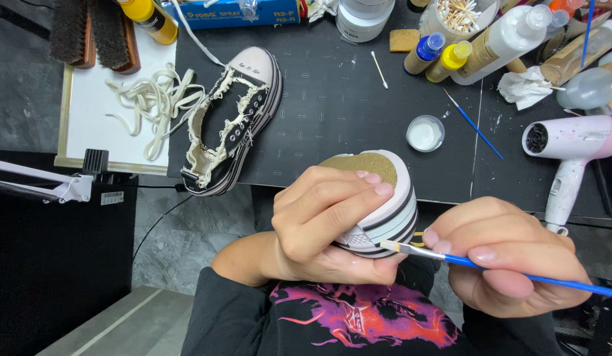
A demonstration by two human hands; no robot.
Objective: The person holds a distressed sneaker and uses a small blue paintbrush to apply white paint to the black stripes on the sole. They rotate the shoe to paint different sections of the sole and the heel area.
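Observation:
My left hand [319, 221] grips a platform sneaker [388, 211] turned sole-up, its tan sole facing me and its white striped sidewall toward my right hand. My right hand [510, 257] holds a thin blue-handled paintbrush [451, 258], and its bristle tip touches the white sidewall near the toe. A second black sneaker [237, 118] with frayed canvas edges and no laces lies on the black mat [332, 99] at the upper left.
White laces [154, 99] lie on a white board at the left. A small white paint cup [425, 133], another blue brush [474, 125], paint bottles [451, 60], cotton swabs and a pink hair dryer [570, 148] crowd the mat's right side. Shoe brushes [95, 33] sit at the top left.

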